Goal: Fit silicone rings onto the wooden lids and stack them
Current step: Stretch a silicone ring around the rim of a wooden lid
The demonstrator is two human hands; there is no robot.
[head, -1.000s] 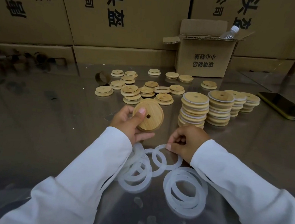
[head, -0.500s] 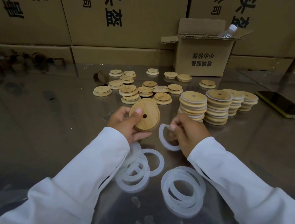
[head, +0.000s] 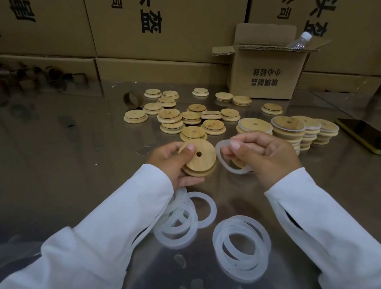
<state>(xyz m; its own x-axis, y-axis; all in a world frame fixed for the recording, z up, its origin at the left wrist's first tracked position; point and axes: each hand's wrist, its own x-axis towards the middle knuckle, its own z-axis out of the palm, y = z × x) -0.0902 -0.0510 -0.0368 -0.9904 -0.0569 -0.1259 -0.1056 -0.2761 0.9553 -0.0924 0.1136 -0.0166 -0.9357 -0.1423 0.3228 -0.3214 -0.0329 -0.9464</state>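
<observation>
My left hand [head: 172,161] grips a round wooden lid [head: 201,158] with a small centre hole, tilted up toward me, thumb on its face. Just right of it my right hand [head: 262,157] pinches a translucent white silicone ring [head: 219,155], lifted off the table and close to the lid's edge. More loose rings [head: 241,248] lie in two heaps on the table below my hands. Stacks of ringed lids [head: 287,127] stand behind my right hand, and loose bare lids [head: 171,119] are scattered farther back.
The table [head: 67,168] is shiny metal. An open small cardboard box [head: 267,70] with a plastic bottle [head: 300,41] stands at the back right. A phone [head: 370,137] lies at the right edge. Large cartons [head: 150,18] wall off the back.
My right hand picked a ring off the table heap and raised it beside the lid. My left hand kept hold of the lid, lowering it slightly.
</observation>
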